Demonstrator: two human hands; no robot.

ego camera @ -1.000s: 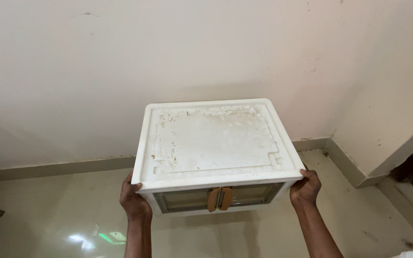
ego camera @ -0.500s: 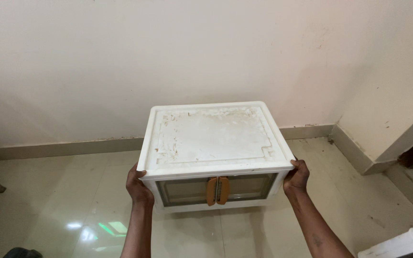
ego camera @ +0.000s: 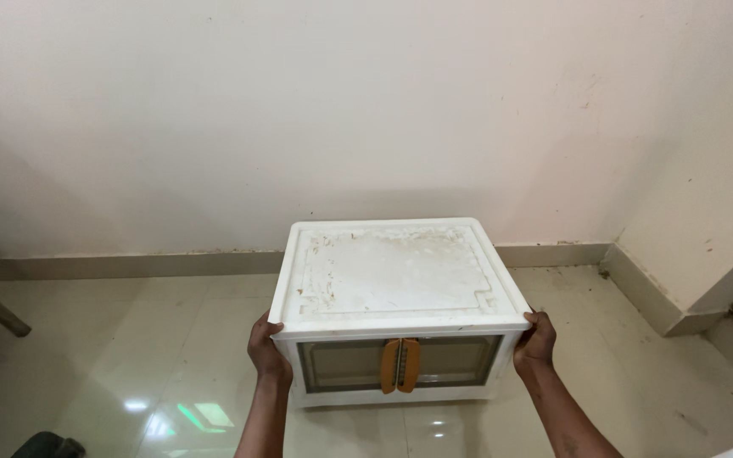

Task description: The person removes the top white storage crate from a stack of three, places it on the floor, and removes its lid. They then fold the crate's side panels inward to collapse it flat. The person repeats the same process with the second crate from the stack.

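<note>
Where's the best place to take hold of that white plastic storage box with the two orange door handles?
Probably by its two side walls just under the overhanging lid rim, coming in from left and right. The white plastic storage box is wide and flat-topped, and the left hand and right hand already clasp it there. The orange door handles look too small to carry it.

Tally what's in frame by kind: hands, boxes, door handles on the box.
Hands: 2, left hand and right hand, one on each side of the box
White storage box: 1
Orange door handles: 2, side by side at the front
Total: 5
</note>
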